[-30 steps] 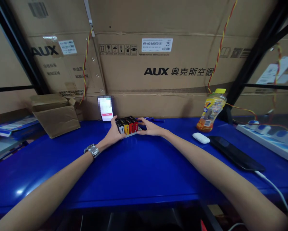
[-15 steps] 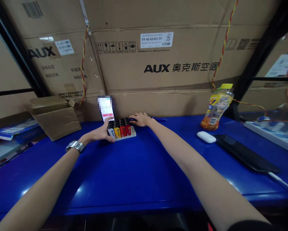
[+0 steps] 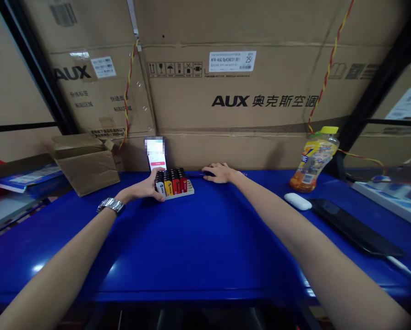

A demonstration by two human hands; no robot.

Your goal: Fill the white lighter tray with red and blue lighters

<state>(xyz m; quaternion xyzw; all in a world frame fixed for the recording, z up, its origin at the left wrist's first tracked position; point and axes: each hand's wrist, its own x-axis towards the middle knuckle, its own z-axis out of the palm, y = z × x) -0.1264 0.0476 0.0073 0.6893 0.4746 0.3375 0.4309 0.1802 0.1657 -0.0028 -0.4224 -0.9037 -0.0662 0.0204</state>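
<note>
A pale tray (image 3: 181, 195) stands on the blue table, filled with upright lighters (image 3: 172, 184) in white, yellow and red with black tops; its right end shows unfilled slots. My left hand (image 3: 146, 187), a metal watch on its wrist, is wrapped round the tray's left end. To the right of the tray, my right hand (image 3: 219, 173) rests low at the back of the table, fingers curled about something small and dark that is mostly hidden. Thin blue pen-like sticks (image 3: 195, 174) lie beside it. Behind the tray leans a lit phone (image 3: 156, 158).
Large AUX cartons (image 3: 260, 119) wall off the back. An opened cardboard box (image 3: 88, 169) stands at left. On the right are a yellow-capped bottle (image 3: 315, 160), a white earbud case (image 3: 297, 201), a black device (image 3: 356, 227) with a white cable, and a white-blue box (image 3: 391, 201).
My right hand has moved right, away from the lighters, and the dark thing at its fingers has shifted with it. My left hand stays on the tray. The view has turned slightly left.
</note>
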